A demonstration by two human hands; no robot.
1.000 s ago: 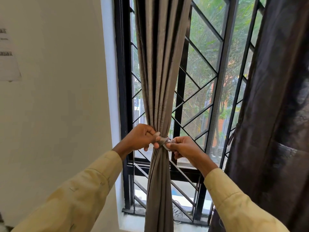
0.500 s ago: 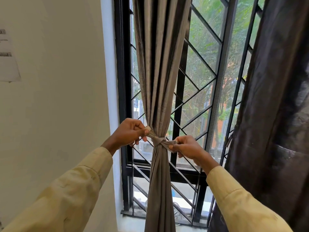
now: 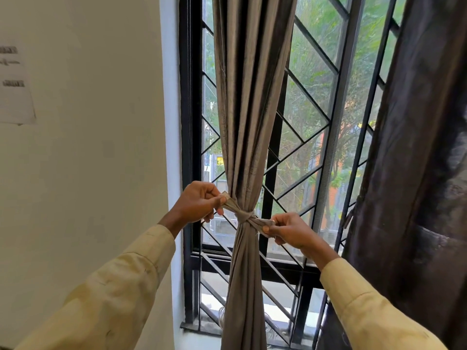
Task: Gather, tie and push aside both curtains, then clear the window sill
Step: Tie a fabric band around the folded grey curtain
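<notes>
Paper sheet point(image 3: 15, 84) print blurred; dark curtain point(image 3: 417, 173) cut off right.

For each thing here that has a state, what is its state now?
Grey-brown pleated curtain: gathered, cinched at the band.
Grey fabric tie band: knotted round that curtain, ends pulled sideways.
Left hand: pinches the band's left end.
Right hand: pinches the band's right end.
Dark brown curtain: hangs loose, untied.
White paper sheet: flat on the wall.

Both arms reach forward in tan sleeves point(image 3: 121, 286), elbows bent. The left hand point(image 3: 199, 202) sits slightly higher, fingers curled, pinching one end of the tie point(image 3: 243, 218). The right hand point(image 3: 290, 231) pinches the other end, lower.
</notes>
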